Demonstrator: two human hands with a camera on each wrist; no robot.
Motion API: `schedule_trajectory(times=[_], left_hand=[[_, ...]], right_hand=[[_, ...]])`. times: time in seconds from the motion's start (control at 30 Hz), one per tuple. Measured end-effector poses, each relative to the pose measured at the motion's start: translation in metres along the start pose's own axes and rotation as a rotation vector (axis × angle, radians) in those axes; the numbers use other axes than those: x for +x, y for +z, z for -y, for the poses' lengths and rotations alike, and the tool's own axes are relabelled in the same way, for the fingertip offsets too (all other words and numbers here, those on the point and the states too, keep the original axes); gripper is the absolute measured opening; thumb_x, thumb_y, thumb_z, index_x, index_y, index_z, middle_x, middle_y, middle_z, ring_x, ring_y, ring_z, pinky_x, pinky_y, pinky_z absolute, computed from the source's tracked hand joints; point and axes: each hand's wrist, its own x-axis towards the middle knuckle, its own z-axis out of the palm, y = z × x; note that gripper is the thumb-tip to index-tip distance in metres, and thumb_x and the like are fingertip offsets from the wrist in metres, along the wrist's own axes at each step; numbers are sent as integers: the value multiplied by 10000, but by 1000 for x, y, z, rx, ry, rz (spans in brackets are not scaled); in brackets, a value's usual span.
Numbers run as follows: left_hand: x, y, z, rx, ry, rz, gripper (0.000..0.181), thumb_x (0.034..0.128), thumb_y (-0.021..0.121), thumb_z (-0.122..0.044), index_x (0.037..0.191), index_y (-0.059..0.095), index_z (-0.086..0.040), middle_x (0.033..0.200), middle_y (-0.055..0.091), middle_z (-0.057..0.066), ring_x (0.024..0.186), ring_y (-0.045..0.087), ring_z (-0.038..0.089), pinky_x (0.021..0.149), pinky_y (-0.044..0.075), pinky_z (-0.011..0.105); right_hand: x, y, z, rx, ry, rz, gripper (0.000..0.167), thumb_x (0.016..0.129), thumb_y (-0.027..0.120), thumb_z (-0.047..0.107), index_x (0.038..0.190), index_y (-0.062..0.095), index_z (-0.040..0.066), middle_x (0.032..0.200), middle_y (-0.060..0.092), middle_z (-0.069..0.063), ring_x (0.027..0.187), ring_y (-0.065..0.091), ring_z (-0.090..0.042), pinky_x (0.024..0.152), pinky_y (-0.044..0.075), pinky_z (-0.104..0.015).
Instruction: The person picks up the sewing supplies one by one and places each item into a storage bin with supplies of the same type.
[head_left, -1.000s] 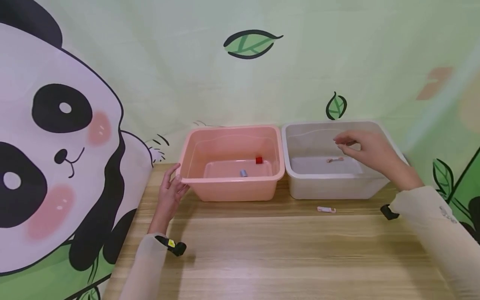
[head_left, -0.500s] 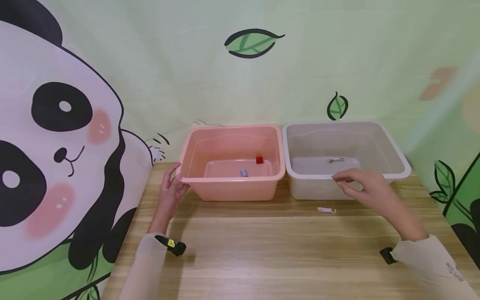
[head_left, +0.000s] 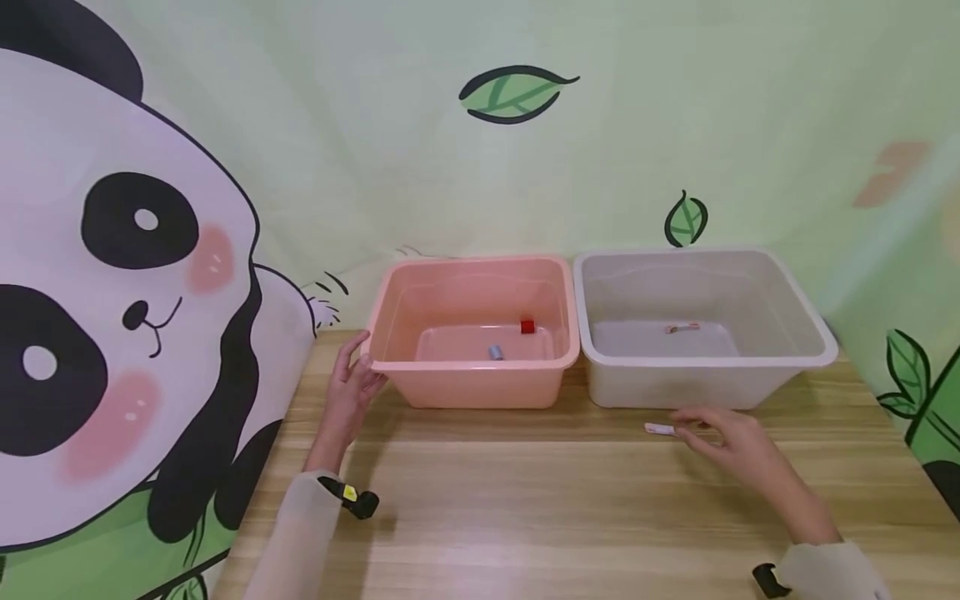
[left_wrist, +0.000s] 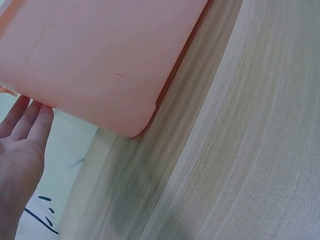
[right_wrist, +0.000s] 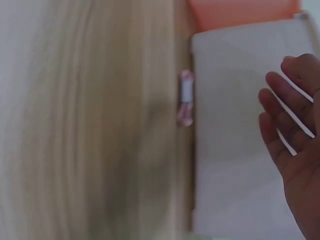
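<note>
My left hand [head_left: 351,396] touches the left side of the pink basin [head_left: 480,385], its fingers extended under the rim; in the left wrist view, the fingers [left_wrist: 41,122] lie against it. My right hand [head_left: 731,442] is low in front of the grey-white basin [head_left: 675,383], its fingertips beside the right end of a small slim pink-and-white object [head_left: 659,429] on the table. In the right wrist view, this object [right_wrist: 186,97] lies apart from the loosely bent fingers. Its exact kind is too blurred to tell.
Inside the pink basin are a red cube [head_left: 527,327] and a small grey-blue cylinder [head_left: 496,352]. A thin pinkish item [head_left: 682,327] lies in the grey-white basin. Both basins stand side by side on the wooden table [head_left: 525,500], against a printed panda backdrop [head_left: 390,150].
My right hand has come from above the grey-white basin, down and toward the front, to the slim pink-and-white object. The left hand stays at the pink basin. The head view has shifted slightly.
</note>
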Motion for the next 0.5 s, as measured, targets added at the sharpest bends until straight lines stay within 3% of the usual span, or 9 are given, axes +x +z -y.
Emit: schedule_trajectory(times=[0.5], left_hand=[[1, 3, 1, -14, 11, 1, 441, 1093, 481, -233, 1519, 378, -186, 1556, 373, 200, 1397, 422, 434, 977, 540, 287]], right_hand=[[-19, 28, -35, 6, 94, 47, 357, 812, 846, 83, 1146, 722, 91, 1073, 732, -52, 937, 696, -258, 783, 593, -442]])
